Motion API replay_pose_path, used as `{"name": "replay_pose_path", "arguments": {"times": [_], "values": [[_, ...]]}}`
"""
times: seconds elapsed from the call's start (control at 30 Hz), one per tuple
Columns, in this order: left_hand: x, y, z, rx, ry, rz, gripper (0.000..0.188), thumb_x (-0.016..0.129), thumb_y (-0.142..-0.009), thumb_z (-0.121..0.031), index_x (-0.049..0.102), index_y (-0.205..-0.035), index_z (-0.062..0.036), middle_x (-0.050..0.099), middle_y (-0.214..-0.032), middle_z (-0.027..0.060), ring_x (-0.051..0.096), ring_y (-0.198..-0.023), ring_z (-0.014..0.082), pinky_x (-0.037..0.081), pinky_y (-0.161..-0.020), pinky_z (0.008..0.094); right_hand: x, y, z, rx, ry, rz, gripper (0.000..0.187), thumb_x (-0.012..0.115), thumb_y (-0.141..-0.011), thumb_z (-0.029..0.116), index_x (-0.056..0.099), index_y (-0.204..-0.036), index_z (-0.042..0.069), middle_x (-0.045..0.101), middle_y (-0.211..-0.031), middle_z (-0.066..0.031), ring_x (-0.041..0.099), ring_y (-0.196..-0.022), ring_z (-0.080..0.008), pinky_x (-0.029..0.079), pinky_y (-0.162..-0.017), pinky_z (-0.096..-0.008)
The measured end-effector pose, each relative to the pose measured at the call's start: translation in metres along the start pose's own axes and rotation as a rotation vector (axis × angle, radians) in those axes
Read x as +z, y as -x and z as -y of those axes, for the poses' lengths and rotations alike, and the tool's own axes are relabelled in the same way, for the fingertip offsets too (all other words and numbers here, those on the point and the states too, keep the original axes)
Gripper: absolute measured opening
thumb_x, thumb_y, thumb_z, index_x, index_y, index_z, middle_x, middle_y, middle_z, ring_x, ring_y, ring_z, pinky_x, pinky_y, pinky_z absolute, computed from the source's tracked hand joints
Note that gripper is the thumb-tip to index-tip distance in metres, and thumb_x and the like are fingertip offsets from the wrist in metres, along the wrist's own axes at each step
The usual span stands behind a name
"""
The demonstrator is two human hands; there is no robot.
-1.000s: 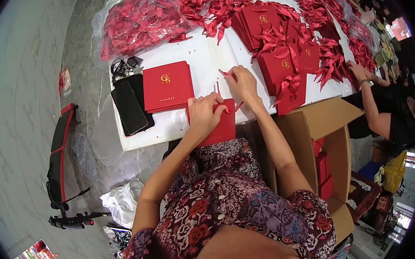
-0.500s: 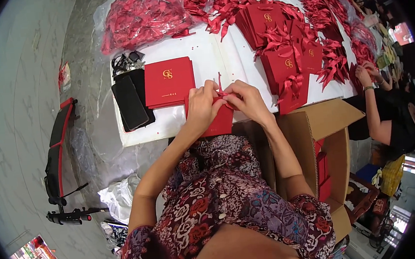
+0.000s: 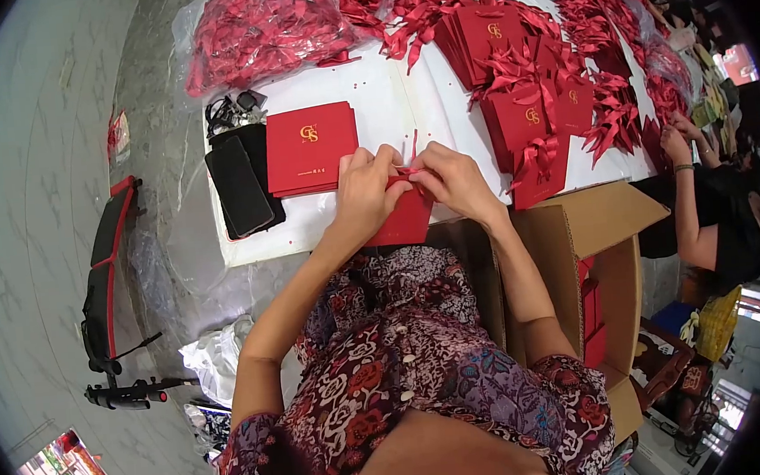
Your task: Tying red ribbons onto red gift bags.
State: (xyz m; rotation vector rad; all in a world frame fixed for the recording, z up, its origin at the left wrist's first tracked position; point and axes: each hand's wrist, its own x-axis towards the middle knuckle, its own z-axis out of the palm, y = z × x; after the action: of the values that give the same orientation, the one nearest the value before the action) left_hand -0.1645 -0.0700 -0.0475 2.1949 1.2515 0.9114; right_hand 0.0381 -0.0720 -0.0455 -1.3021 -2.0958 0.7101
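Observation:
A small red paper bag [image 3: 404, 221] lies at the table's front edge beneath both my hands. My left hand [image 3: 365, 185] pinches a red ribbon [image 3: 415, 145] at the bag's top, thumb pressed to fingertips. Close against it, my right hand [image 3: 452, 180] grips the same ribbon between thumb and fingers. One ribbon end sticks up between the hands. How the ribbon is looped there is hidden by my fingers. Just left of my left hand is a neat stack of flat red bags [image 3: 311, 148] with gold print.
A black phone [image 3: 240, 186] and keys [image 3: 239, 110] lie at the table's left. Beyond is a clear plastic sack of red ribbons [image 3: 264, 37]. Ribboned bags [image 3: 534, 127] pile up at the right, above an open cardboard box [image 3: 607, 228]. Another person's hands [image 3: 681, 135] work farther right.
Both hands have shifted slightly to the right along with the ribbon and bag. The pinch of each hand stays on the ribbon, and the upright ribbon end now leans more to the right.

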Motion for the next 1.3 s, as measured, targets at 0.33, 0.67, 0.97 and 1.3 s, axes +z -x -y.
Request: {"name": "replay_pose_path", "arguments": {"times": [0.33, 0.67, 0.97, 1.3], "values": [[-0.008, 0.006, 0.008, -0.011, -0.151, 0.015, 0.03, 0.081, -0.071, -0.013, 0.067, -0.098, -0.01, 0.068, -0.086, 0.0056, 0.057, -0.087, 0.0268, 0.043, -0.081, 0.0385, -0.002, 0.002, -0.008, 0.138, -0.063, -0.078, 0.016, 0.068, -0.091, 0.018, 0.066, -0.099, 0.005, 0.064, -0.09, -0.0118, 0.066, -0.08, -0.0303, 0.051, -0.07, -0.038], [-0.004, 0.003, 0.026, -0.168, 0.207, 0.101, 0.028, 0.074, -0.081, -0.014, 0.067, -0.107, -0.0061, 0.07, -0.088, 0.0107, 0.055, -0.057, 0.0205, 0.047, -0.059, 0.0342, 0.026, 0.011, 0.012, 0.021, -0.003, -0.13, 0.012, 0.067, -0.09, 0.017, 0.064, -0.093, 0.006, 0.062, -0.083, -0.0118, 0.064, -0.073, -0.0338, 0.051, -0.064, -0.0426], [-0.007, -0.003, 0.02, -0.32, 0.239, 0.191, 0.021, 0.075, -0.083, -0.017, 0.074, -0.101, -0.0054, 0.06, -0.063, 0.0026, 0.046, -0.053, 0.0087, 0.039, -0.051, 0.0284, 0.03, 0.012, 0.015, 0.14, -0.087, -0.064, 0.018, 0.069, -0.087, 0.019, 0.058, -0.086, 0.004, 0.06, -0.076, -0.0111, 0.062, -0.067, -0.0295, 0.048, -0.06, -0.0401], [-0.007, -0.002, 0.023, -0.386, 0.372, 0.212, 0.024, 0.074, -0.081, -0.007, 0.071, -0.104, -0.0016, 0.066, -0.075, 0.0007, 0.047, -0.054, 0.0045, 0.04, -0.051, 0.024, 0.031, 0.018, 0.002, 0.154, -0.342, -0.134, 0.02, 0.07, -0.087, 0.012, 0.055, -0.08, 0.001, 0.054, -0.072, -0.0035, 0.049, -0.061, -0.0133, 0.041, -0.057, -0.0304]]}}
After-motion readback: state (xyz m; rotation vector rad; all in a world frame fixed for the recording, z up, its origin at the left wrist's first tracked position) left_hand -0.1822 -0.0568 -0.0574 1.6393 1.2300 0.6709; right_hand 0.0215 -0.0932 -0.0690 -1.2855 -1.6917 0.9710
